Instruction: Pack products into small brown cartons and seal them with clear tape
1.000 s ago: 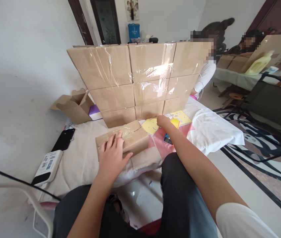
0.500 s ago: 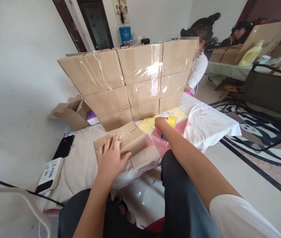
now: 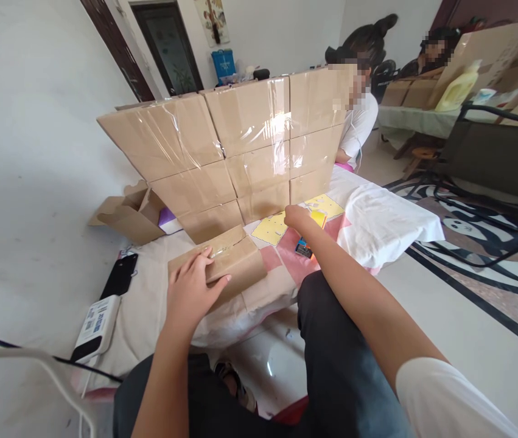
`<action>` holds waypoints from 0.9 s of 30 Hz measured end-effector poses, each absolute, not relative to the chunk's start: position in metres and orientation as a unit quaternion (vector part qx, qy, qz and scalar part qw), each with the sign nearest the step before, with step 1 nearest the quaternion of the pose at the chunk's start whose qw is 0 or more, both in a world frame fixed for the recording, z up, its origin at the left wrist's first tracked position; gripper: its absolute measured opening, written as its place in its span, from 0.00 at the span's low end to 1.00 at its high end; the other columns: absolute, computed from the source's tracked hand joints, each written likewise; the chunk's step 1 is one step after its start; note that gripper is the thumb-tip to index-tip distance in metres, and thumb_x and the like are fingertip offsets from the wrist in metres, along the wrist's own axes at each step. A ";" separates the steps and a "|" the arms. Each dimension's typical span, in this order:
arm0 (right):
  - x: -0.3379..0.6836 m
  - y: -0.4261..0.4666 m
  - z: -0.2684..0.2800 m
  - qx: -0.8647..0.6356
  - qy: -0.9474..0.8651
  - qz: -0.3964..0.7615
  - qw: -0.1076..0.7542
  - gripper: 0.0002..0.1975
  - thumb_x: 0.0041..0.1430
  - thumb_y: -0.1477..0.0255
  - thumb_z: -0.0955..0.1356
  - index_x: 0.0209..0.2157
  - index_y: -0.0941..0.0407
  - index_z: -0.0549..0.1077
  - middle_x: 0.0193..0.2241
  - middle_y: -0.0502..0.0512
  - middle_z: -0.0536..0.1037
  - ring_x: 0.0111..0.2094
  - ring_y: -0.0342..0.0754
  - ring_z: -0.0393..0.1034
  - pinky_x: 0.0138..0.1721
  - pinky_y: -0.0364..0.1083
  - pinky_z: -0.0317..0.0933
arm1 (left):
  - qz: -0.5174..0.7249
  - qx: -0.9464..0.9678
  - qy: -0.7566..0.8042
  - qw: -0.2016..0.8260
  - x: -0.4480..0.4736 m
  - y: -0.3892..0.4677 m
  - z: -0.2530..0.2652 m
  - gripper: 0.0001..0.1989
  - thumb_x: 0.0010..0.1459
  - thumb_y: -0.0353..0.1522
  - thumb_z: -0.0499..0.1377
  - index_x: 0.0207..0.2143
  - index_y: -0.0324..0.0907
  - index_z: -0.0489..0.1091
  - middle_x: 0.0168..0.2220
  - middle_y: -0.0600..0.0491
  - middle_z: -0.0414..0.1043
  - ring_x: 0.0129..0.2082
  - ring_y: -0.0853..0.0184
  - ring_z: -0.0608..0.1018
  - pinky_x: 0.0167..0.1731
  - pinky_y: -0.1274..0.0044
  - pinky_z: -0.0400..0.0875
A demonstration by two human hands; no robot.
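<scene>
Boxes (image 3: 259,173) stand behind the carton (image 3: 240,271), a phone (image 3: 119,277) left of it; left hand (image 3: 193,286) lies spread atop it, right hand (image 3: 297,217) curls rightward of it, grip unclear.

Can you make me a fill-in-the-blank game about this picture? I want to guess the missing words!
1. The box under the left hand is made of ____.
2. The stack of boxes behind it shows ____ rows, one above another.
3. The black-and-white animal on the rug is a ____.
4. The sleeve on the right arm is coloured ____.

Missing words: cardboard; three; panda; white.
</scene>
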State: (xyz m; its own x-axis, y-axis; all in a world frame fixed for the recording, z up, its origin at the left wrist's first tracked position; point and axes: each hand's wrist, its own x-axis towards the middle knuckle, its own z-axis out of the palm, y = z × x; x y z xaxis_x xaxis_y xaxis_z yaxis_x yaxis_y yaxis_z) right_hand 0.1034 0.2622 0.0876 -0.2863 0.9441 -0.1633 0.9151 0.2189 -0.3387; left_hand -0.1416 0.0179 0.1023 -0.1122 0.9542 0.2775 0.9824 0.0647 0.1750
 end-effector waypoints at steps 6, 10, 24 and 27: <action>0.098 0.237 0.089 -0.308 -0.866 0.388 0.063 0.05 0.59 0.71 0.69 0.37 0.55 0.75 0.36 0.48 0.79 0.36 0.41 0.72 0.39 0.39 0.64 | -0.193 -0.687 -0.701 -0.009 -0.193 0.024 0.106 0.17 0.56 0.46 0.61 0.43 0.47 0.66 0.62 0.47 0.70 0.62 0.53 0.71 0.60 0.58 0.61; 0.070 0.226 0.081 -0.191 -0.866 0.456 0.078 0.07 0.50 0.68 0.73 0.30 0.56 0.74 0.28 0.45 0.73 0.31 0.39 0.65 0.33 0.39 0.58 | -0.204 -0.687 -0.697 -0.038 -0.207 0.027 0.105 0.18 0.56 0.47 0.62 0.41 0.47 0.65 0.63 0.46 0.69 0.63 0.51 0.70 0.61 0.54 0.58; 0.051 0.228 0.042 -0.209 -0.775 0.594 0.052 0.11 0.49 0.67 0.73 0.33 0.57 0.73 0.25 0.46 0.71 0.24 0.39 0.64 0.27 0.40 0.58 | -0.218 -0.693 -0.687 -0.026 -0.213 0.031 0.096 0.19 0.54 0.48 0.65 0.39 0.49 0.64 0.62 0.52 0.70 0.63 0.51 0.69 0.61 0.54 0.58; 0.047 0.227 0.038 -0.208 -0.763 0.610 0.054 0.10 0.50 0.67 0.72 0.33 0.56 0.72 0.25 0.45 0.70 0.24 0.38 0.63 0.27 0.39 0.58 | -0.219 -0.696 -0.684 -0.022 -0.213 0.031 0.094 0.19 0.54 0.47 0.65 0.40 0.49 0.64 0.62 0.52 0.71 0.63 0.51 0.69 0.62 0.54 0.58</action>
State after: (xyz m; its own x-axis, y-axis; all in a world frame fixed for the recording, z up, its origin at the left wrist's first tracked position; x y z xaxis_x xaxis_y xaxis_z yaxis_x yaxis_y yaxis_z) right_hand 0.0471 0.2273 0.0384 -0.9073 0.3839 -0.1715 0.2516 0.1687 -0.9530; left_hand -0.2134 0.0307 0.0943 -0.0305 0.9614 0.2736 0.9418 -0.0641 0.3301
